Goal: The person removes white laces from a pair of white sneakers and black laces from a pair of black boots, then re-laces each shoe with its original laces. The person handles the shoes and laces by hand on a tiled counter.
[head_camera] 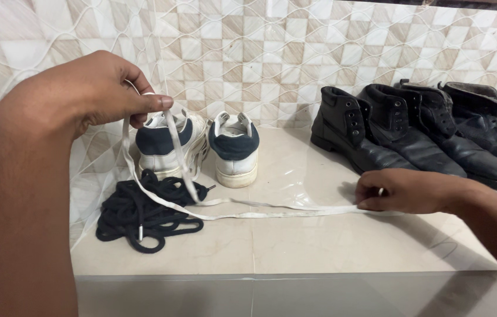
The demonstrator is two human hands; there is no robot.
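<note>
My left hand is raised at the left, fingers pinched shut on a flat white shoelace. The lace drops in a loop, then runs right along the beige ledge to my right hand, which pinches its other end closed. A pile of black laces lies near left. White sneakers and black boots stand farther back.

One head-worn camera looks forward and slightly down, close over a tiled ledge, facing the patterned wall behind it at arm's reach.
</note>
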